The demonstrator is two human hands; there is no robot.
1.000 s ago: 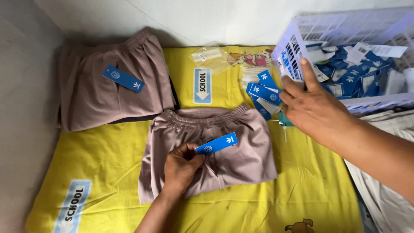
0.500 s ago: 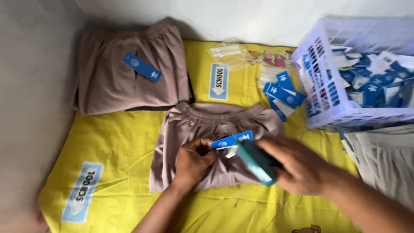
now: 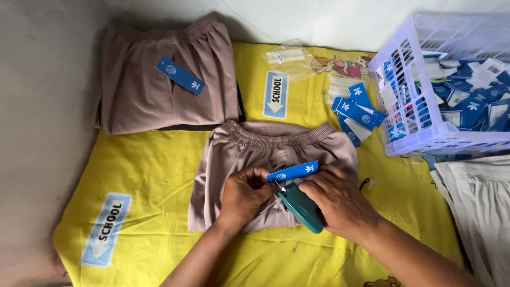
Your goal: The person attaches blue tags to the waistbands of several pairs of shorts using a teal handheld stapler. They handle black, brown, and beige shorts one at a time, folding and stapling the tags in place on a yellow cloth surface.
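Observation:
A folded mauve pair of shorts lies in the middle of a yellow printed cloth. My left hand pinches the fabric and a blue paper tag against it. My right hand grips a teal tagging gun, whose needle tip touches the tag and fabric beside my left fingers. A second folded mauve pair of shorts lies at the back left with a blue tag on it.
A white lattice basket full of blue tags stands at the right. Loose blue tags and clear plastic bags lie beside it. Beige folded garments sit at the lower right. Grey floor borders the cloth on the left.
My right hand left the tags near the basket, came down with the teal tagging gun, and now presses its tip at the blue tag that my left hand holds on the shorts.

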